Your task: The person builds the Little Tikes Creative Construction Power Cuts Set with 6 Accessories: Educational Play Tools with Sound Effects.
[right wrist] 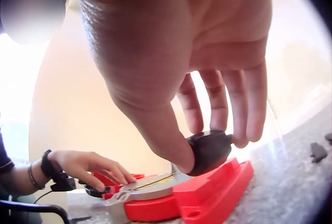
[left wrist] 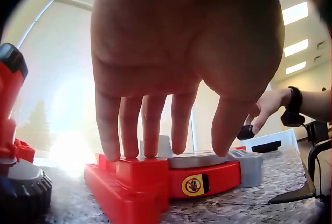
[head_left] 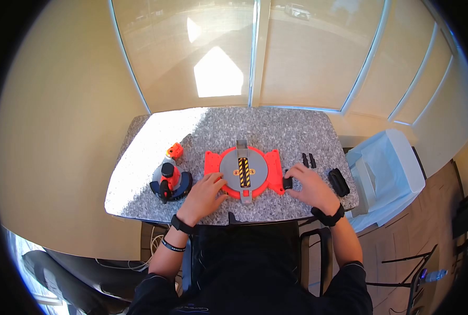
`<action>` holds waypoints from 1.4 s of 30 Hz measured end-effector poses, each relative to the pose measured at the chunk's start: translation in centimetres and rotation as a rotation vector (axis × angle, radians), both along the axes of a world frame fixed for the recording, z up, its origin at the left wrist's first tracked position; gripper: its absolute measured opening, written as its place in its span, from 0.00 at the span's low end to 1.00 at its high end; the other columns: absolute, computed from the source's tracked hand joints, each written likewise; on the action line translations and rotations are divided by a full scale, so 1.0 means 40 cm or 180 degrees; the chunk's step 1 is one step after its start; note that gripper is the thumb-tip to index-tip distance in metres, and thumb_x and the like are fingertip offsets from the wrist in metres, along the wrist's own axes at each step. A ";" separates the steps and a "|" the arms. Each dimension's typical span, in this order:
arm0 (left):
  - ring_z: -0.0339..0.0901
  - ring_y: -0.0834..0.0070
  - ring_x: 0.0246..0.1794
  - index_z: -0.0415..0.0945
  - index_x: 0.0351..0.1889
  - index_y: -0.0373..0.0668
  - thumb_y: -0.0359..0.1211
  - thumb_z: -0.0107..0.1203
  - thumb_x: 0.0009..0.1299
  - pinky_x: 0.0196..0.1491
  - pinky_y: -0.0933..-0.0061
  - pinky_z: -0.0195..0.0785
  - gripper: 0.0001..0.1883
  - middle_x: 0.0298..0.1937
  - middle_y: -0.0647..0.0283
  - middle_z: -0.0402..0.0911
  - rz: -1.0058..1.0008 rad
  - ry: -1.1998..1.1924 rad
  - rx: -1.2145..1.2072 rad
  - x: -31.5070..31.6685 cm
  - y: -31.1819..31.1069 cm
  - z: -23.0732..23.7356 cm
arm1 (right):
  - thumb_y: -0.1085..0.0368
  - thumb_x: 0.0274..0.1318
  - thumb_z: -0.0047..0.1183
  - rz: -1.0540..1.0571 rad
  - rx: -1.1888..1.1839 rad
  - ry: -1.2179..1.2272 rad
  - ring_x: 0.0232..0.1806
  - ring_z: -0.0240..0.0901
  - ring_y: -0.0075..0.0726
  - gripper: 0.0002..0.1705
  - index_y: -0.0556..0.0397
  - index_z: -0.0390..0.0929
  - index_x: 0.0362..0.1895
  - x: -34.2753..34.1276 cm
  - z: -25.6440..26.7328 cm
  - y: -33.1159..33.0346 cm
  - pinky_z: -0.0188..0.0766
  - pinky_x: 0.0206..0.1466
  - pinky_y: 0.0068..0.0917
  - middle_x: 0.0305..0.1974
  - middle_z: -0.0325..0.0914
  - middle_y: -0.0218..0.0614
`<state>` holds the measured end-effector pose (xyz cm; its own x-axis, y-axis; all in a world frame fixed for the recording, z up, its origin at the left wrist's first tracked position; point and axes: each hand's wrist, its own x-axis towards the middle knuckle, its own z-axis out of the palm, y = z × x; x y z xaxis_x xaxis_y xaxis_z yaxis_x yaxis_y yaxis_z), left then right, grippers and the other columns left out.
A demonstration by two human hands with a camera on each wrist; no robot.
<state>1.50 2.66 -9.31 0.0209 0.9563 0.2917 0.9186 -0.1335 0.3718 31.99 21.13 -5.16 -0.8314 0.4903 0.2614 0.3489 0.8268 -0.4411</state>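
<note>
A red toy saw base with a round grey turntable lies flat on the granite-patterned table. Down the turntable's middle runs a slot bordered by black and yellow stripes. My left hand rests its extended fingertips on the base's left side, near a yellow warning sticker. Between thumb and fingers, my right hand pinches a rounded black plastic piece, held close over the right end of the base. What this piece is, I cannot tell.
To the left stands a red and black toy saw head, with a small orange-red part behind it. Two small black pieces and a black case-like object lie at the right. A lined bin stands beyond the table's right edge.
</note>
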 end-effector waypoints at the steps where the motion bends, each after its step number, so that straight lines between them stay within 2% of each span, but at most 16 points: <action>1: 0.73 0.51 0.67 0.78 0.58 0.39 0.34 0.67 0.67 0.66 0.56 0.72 0.22 0.66 0.51 0.76 0.0023 0.0000 -0.0037 0.002 -0.001 0.003 | 0.69 0.48 0.69 0.0187 -0.0102 -0.0003 0.49 0.79 0.56 0.24 0.50 0.76 0.51 -0.009 0.011 -0.026 0.78 0.51 0.44 0.48 0.75 0.41; 3: 0.73 0.51 0.68 0.78 0.57 0.39 0.34 0.67 0.66 0.66 0.56 0.72 0.22 0.66 0.51 0.76 0.0051 -0.0003 -0.0078 0.005 0.000 0.002 | 0.70 0.49 0.69 0.0506 -0.0432 0.0048 0.51 0.80 0.55 0.22 0.51 0.77 0.50 -0.026 0.003 -0.061 0.79 0.53 0.41 0.50 0.77 0.40; 6: 0.73 0.51 0.67 0.78 0.58 0.40 0.33 0.67 0.66 0.66 0.56 0.72 0.22 0.65 0.51 0.76 0.0046 -0.0022 0.0006 0.006 -0.001 -0.004 | 0.71 0.50 0.68 0.0830 -0.0524 -0.0058 0.52 0.80 0.54 0.22 0.51 0.77 0.50 -0.047 -0.007 -0.097 0.79 0.54 0.41 0.51 0.77 0.38; 9: 0.73 0.52 0.67 0.78 0.58 0.40 0.33 0.67 0.66 0.66 0.56 0.71 0.22 0.64 0.52 0.76 0.0038 0.0018 0.0010 0.007 0.001 -0.006 | 0.71 0.50 0.68 0.0937 -0.0671 -0.0116 0.53 0.79 0.54 0.22 0.52 0.77 0.50 -0.059 -0.037 -0.115 0.78 0.55 0.40 0.52 0.76 0.38; 12: 0.74 0.52 0.66 0.78 0.59 0.41 0.33 0.67 0.66 0.65 0.56 0.72 0.23 0.65 0.52 0.76 0.0052 0.0090 0.0011 0.012 0.001 0.001 | 0.71 0.50 0.68 0.1125 -0.0626 -0.0101 0.53 0.79 0.52 0.21 0.53 0.77 0.49 -0.067 -0.044 -0.133 0.78 0.55 0.40 0.52 0.76 0.38; 15: 0.71 0.50 0.70 0.78 0.63 0.43 0.34 0.68 0.66 0.68 0.54 0.69 0.26 0.68 0.52 0.74 0.0125 0.0018 -0.0197 0.017 0.005 0.001 | 0.71 0.50 0.68 0.1398 -0.0551 0.0019 0.53 0.79 0.51 0.20 0.54 0.77 0.48 -0.074 -0.068 -0.142 0.79 0.55 0.39 0.52 0.76 0.38; 17: 0.66 0.48 0.75 0.76 0.69 0.48 0.36 0.69 0.67 0.72 0.51 0.65 0.30 0.74 0.51 0.70 0.0087 0.0321 0.0072 0.020 0.011 -0.008 | 0.71 0.50 0.68 0.1422 -0.0556 0.0019 0.53 0.79 0.50 0.19 0.54 0.77 0.47 -0.080 -0.090 -0.148 0.79 0.55 0.39 0.52 0.76 0.37; 20: 0.61 0.46 0.78 0.73 0.73 0.52 0.38 0.68 0.68 0.75 0.49 0.61 0.33 0.79 0.51 0.65 0.0049 0.0357 -0.0009 0.031 0.014 0.001 | 0.70 0.51 0.68 0.1456 -0.0545 0.0026 0.53 0.79 0.49 0.18 0.54 0.78 0.46 -0.086 -0.097 -0.161 0.79 0.54 0.39 0.52 0.76 0.37; 23: 0.61 0.46 0.78 0.72 0.74 0.52 0.40 0.67 0.69 0.76 0.49 0.60 0.34 0.80 0.51 0.64 -0.0032 0.0207 -0.0285 0.032 0.021 -0.010 | 0.70 0.51 0.68 0.1465 -0.0515 0.0073 0.53 0.79 0.49 0.17 0.53 0.77 0.45 -0.093 -0.108 -0.176 0.79 0.53 0.39 0.51 0.76 0.37; 31: 0.61 0.44 0.78 0.73 0.73 0.51 0.39 0.68 0.68 0.75 0.49 0.61 0.33 0.79 0.50 0.65 -0.0047 0.0298 -0.0279 0.038 0.014 -0.017 | 0.69 0.53 0.66 0.1237 -0.0333 0.0249 0.52 0.78 0.49 0.16 0.55 0.75 0.45 -0.106 -0.124 -0.211 0.78 0.53 0.41 0.51 0.75 0.38; 42: 0.62 0.42 0.77 0.73 0.73 0.50 0.36 0.69 0.66 0.74 0.49 0.64 0.35 0.78 0.48 0.65 -0.0122 0.0208 -0.0217 0.037 0.017 -0.028 | 0.66 0.55 0.66 0.0939 0.0250 0.0403 0.55 0.77 0.48 0.22 0.55 0.77 0.53 -0.120 -0.163 -0.239 0.78 0.56 0.42 0.53 0.73 0.39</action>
